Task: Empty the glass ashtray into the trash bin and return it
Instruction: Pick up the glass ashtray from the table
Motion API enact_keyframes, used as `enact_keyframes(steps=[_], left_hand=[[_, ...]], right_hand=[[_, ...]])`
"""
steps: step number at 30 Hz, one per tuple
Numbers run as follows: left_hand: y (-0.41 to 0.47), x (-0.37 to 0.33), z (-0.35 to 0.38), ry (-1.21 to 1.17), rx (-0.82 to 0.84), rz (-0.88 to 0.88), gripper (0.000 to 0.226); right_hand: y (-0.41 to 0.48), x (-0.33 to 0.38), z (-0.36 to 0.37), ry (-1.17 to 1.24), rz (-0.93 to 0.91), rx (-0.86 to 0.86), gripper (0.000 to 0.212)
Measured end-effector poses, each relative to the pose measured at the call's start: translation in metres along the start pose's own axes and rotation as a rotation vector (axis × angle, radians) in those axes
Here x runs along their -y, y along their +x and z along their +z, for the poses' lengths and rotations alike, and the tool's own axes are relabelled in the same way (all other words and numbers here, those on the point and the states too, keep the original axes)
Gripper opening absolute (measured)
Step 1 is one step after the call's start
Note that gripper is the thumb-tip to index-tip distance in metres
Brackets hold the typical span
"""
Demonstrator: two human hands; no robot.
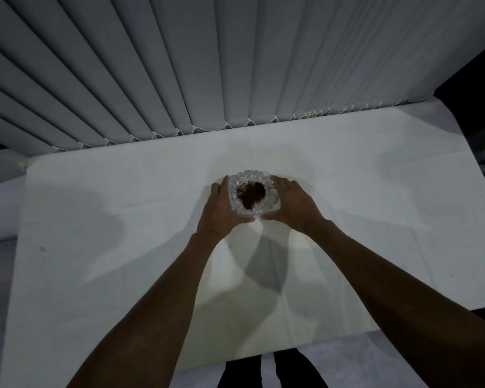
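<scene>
Clear faceted glass ashtray (251,196), dark brown ash (249,193), white tablecloth (123,219)

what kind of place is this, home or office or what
Probably an indoor room, home or office; I cannot tell which. A table under a white cloth stands against vertical blinds, and both hands, left hand and right hand, cup a glass ashtray of dark ash.

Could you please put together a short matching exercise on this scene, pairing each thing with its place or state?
Things:
1. glass ashtray
2. left hand
3. right hand
4. vertical blinds

Descriptions:
A. beyond the table's far edge
B. against the ashtray's right side
C. holds dark debris
D. against the ashtray's left side

Pairs: 1-C, 2-D, 3-B, 4-A
</scene>
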State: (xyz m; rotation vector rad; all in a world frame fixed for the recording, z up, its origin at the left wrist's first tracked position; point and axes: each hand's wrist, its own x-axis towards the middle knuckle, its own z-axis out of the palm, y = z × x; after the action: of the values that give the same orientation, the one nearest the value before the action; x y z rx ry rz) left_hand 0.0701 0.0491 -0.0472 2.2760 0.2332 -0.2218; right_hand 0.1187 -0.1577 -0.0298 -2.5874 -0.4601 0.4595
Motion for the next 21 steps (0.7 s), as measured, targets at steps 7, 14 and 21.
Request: enact_keyframes(steps=[7,14,21], left_hand=[[0.003,0.001,-0.001,0.043,0.007,0.015,0.112],[0.005,-0.019,-0.014,0.011,0.068,0.084,0.108],[0.013,-0.085,-0.027,0.002,0.104,0.187,0.11]], right_hand=[[0.006,-0.005,-0.004,-0.012,-0.043,0.011,0.106],[-0.009,-0.016,-0.02,0.037,-0.048,-0.049,0.101],[-0.029,-0.02,-0.07,0.05,-0.019,-0.158,0.11]])
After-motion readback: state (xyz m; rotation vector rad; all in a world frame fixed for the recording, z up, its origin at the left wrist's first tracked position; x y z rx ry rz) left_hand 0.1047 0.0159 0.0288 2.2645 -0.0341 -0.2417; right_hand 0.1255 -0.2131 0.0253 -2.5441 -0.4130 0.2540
